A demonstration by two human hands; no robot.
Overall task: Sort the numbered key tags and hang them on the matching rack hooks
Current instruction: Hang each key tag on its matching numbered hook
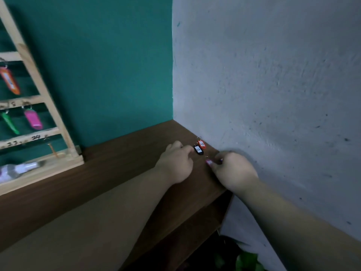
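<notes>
Head camera looks down at my two hands on a brown wooden shelf point(117, 173). My left hand point(176, 163) has one finger stretched out, and its tip touches a small black key tag point(198, 150) marked 22. My right hand point(235, 171) pinches a small pink key tag point(209, 162) between thumb and fingers. A small orange key tag point(202, 144) lies touching the black one, close to the grey wall point(273, 75). Well apart on the left, a pale wooden key rack point(58, 122) stands against the teal wall point(117, 65). A long orange tag point(9, 81), a green tag point(10, 124) and a bright pink tag point(33, 119) hang on it.
</notes>
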